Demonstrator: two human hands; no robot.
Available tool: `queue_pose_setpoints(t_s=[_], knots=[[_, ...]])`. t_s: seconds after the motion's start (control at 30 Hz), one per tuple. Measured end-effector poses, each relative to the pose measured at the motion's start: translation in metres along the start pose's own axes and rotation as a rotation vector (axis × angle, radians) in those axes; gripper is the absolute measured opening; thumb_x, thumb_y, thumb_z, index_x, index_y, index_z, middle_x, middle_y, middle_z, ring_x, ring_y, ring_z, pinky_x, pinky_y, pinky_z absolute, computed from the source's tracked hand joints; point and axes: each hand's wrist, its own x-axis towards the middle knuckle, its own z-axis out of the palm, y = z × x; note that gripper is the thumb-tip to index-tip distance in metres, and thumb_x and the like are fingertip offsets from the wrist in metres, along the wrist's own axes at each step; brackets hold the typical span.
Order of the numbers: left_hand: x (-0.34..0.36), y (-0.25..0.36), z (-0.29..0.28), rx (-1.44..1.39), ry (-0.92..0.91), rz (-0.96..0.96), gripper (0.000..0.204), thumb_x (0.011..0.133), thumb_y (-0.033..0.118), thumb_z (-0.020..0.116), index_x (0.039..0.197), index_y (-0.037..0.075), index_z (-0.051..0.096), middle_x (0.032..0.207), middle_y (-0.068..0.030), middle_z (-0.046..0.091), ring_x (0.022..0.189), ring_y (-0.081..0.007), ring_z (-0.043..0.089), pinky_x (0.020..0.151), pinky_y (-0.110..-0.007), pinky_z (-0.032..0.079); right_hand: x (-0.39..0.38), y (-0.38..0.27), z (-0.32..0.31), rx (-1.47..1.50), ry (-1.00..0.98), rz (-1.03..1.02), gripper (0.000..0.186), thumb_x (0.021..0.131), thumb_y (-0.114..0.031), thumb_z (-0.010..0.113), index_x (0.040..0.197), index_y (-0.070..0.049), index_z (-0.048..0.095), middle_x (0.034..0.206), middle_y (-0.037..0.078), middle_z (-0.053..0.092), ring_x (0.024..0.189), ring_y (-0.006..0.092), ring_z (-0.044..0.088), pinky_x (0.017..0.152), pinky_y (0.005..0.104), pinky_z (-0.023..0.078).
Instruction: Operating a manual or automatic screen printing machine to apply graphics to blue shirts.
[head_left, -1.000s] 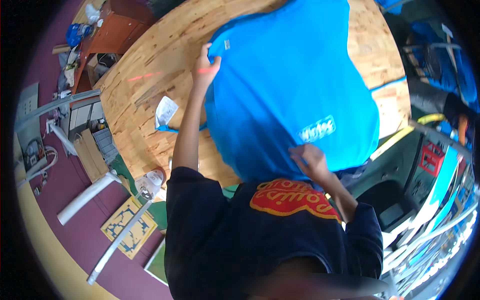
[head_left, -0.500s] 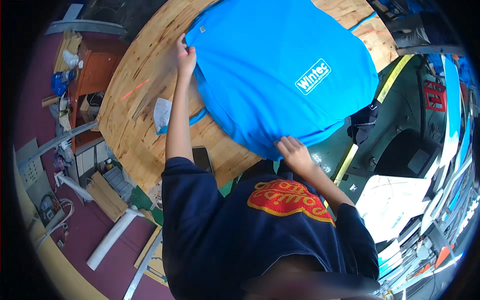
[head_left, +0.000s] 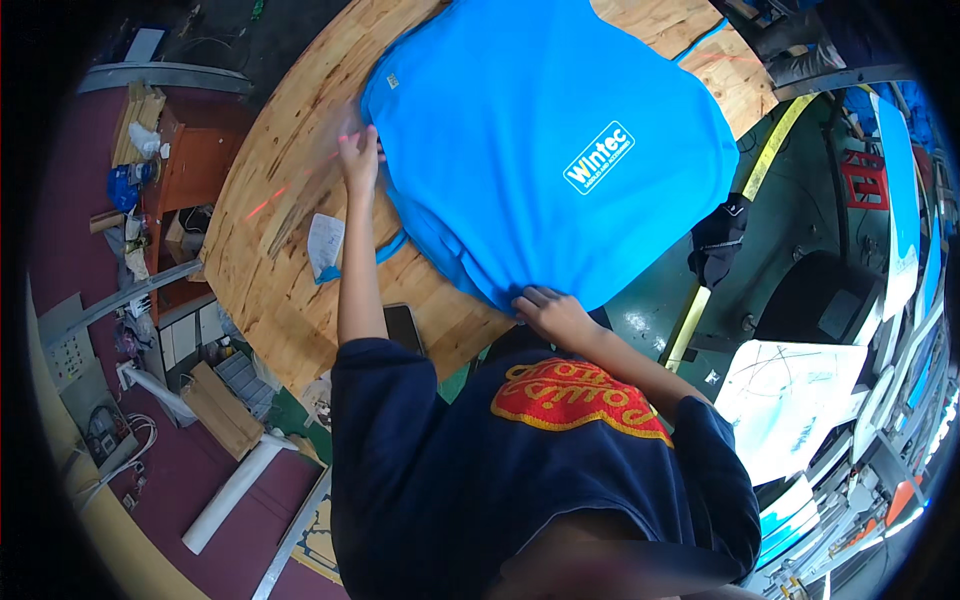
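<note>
Head view shows a large blue cloth piece (head_left: 480, 130) spread over a wooden table (head_left: 270, 260), its near right part reaching past the table's edge above the green floor (head_left: 640, 320). It is a bright, even blue with a matt, soft-looking surface and a rounded, irregular outline. A white-framed print (head_left: 599, 158) sits slantwise on its right half, and a small pale label (head_left: 392, 81) lies close to the left edge. The middle is fairly smooth; toward the near corner the fabric draws into creases that fan out from the right hand (head_left: 550, 312). That hand has its fingers bent over the near edge, pinching the gathered cloth. The left hand (head_left: 360, 160) is at the left edge, fingers parted and loosely open, partly blurred; whether it touches the fabric cannot be told. A narrow blue strap (head_left: 388, 248) runs out on the left, beside a white paper (head_left: 325, 243), and another blue strip (head_left: 702, 38) shows at the far right. A dark phone (head_left: 403, 328) lies by the left forearm.
</note>
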Motion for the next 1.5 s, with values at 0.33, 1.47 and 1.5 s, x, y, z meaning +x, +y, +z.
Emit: queue_pose_setpoints(t_s=[0.33, 1.47, 1.5], knots=[[-0.121, -0.04, -0.016, 0.269, 0.111, 0.2, 0.032, 0.091, 0.011, 0.063, 0.119, -0.001, 0.056, 0.085, -0.0082, 0.064, 0.071, -0.0156, 0.06, 0.063, -0.029, 0.049, -0.007, 0.1, -0.124, 0.029, 0.465, 0.181, 0.02, 0.075, 0.0, 0.061, 0.094, -0.006, 0.062, 0.087, 0.01, 0.063, 0.082, 0.0309, 0.062, 0.069, 0.0387, 0.05], [-0.234, -0.03, 0.023, -0.05, 0.285, -0.36, 0.068, 0.085, 0.022, 0.073, 0.14, 0.016, 0.033, 0.103, -0.0012, 0.056, 0.083, -0.0116, 0.053, 0.064, -0.03, 0.045, -0.088, 0.28, -0.211, 0.644, 1.035, 0.483, 0.034, 0.09, -0.004, 0.065, 0.12, -0.006, 0.05, 0.085, 0.0, 0.051, 0.07, 0.0051, 0.046, 0.065, 0.0197, 0.039], [-0.243, -0.035, 0.017, -0.1, 0.201, -0.298, 0.076, 0.084, 0.018, 0.074, 0.145, 0.017, 0.029, 0.108, -0.0005, 0.056, 0.086, -0.0114, 0.053, 0.064, -0.029, 0.044, -0.083, 0.27, -0.21, 0.658, 1.103, 0.449, 0.03, 0.09, -0.003, 0.064, 0.118, -0.006, 0.052, 0.083, -0.001, 0.048, 0.066, 0.005, 0.043, 0.064, 0.02, 0.039]])
